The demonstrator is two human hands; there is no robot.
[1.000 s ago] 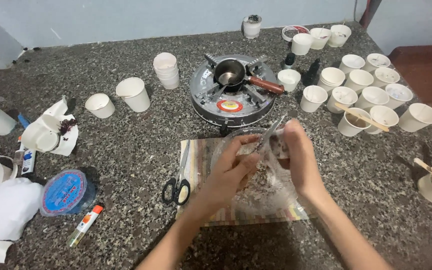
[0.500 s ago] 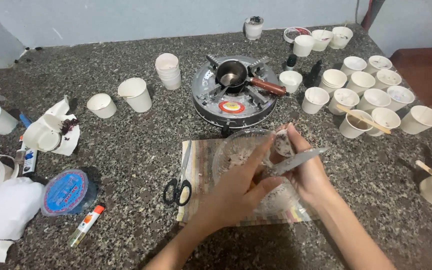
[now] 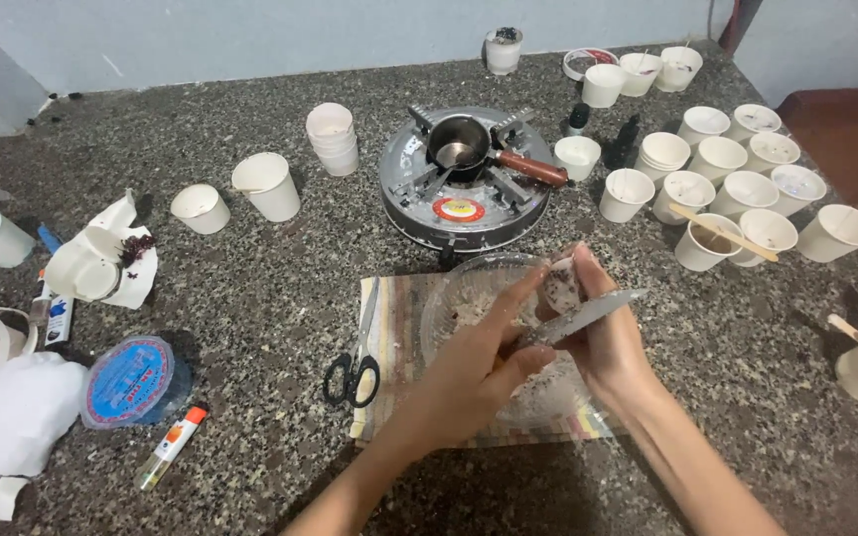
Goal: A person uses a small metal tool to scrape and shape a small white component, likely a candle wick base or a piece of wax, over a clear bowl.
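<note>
Two bare hands meet over a clear plastic bowl [image 3: 469, 298] near the front edge of a speckled granite tabletop [image 3: 250, 288]. The left hand [image 3: 469, 362] grips a knife [image 3: 578, 318], its grey blade pointing right. The right hand [image 3: 603, 337] is closed around a small pale lump flecked with dark bits [image 3: 560, 286], held just above the bowl's right rim. One bowl, with similar crumbled material inside, sits on one striped mat [image 3: 399, 337]. One pair of black-handled scissors [image 3: 355, 362] lies on the mat's left edge.

One round gas stove [image 3: 464, 199] stands at the tabletop's centre, carrying one small metal pot with a brown handle [image 3: 469, 149]. Roughly seventeen white paper cups [image 3: 737, 169] crowd the right side and far right corner; one flat wooden stick [image 3: 722, 233] rests across two of them. Two dark dropper bottles [image 3: 623, 139] stand among them. Left of the stove stand one stack of cups [image 3: 332, 139] and two single cups [image 3: 265, 184].

Along the left edge lie one blue tape roll [image 3: 131, 382], one glue stick [image 3: 171, 447] and white wrappings [image 3: 12, 412]. A pale blue wall [image 3: 300, 40] rises behind the far edge.
</note>
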